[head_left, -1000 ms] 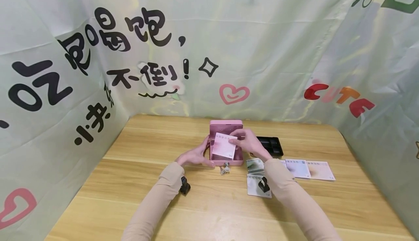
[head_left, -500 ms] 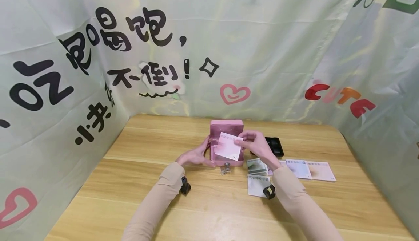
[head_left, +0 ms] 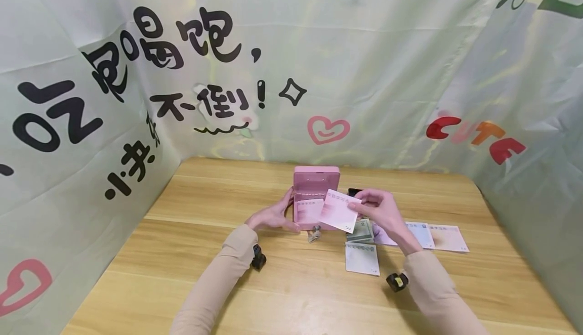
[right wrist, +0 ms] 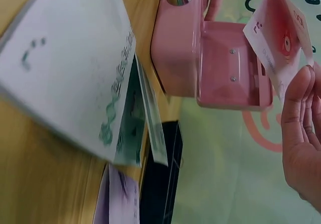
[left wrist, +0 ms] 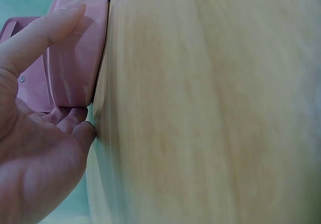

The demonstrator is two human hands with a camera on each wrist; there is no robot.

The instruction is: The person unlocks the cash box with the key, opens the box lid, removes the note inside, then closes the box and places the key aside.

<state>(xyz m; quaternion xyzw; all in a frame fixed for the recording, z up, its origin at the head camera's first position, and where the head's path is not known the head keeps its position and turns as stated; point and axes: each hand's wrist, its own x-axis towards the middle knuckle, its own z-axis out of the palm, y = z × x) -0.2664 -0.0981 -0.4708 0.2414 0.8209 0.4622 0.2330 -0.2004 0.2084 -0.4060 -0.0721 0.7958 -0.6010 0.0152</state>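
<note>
A pink metal cash box (head_left: pixel 316 178) stands on the table with its lid raised. My left hand (head_left: pixel 272 217) holds its left side, the thumb (left wrist: pixel 55 30) across the front and the other fingers round the corner. Between thumb and fingers my right hand (head_left: pixel 381 211) pinches a pink banknote (head_left: pixel 339 213), tilted just right of the box opening. In the right wrist view this banknote (right wrist: pixel 278 38) appears bent. Another pink banknote (head_left: pixel 308 211) lies in the box, partly behind the held one. Keys (head_left: pixel 314 234) hang at the lock on the box front.
Right of the box are green banknotes (head_left: pixel 361 231), a grey-green banknote (head_left: pixel 362 259), a purple one (head_left: pixel 382 235), a blue one (head_left: pixel 421 234) and a peach one (head_left: pixel 448 238). A black tray (right wrist: pixel 163 179) sits behind them, mostly hidden by my right hand in the head view.
My right hand has drawn the pink banknote rightward from over the box, uncovering the pink banknote inside. My left hand stays on the box.
</note>
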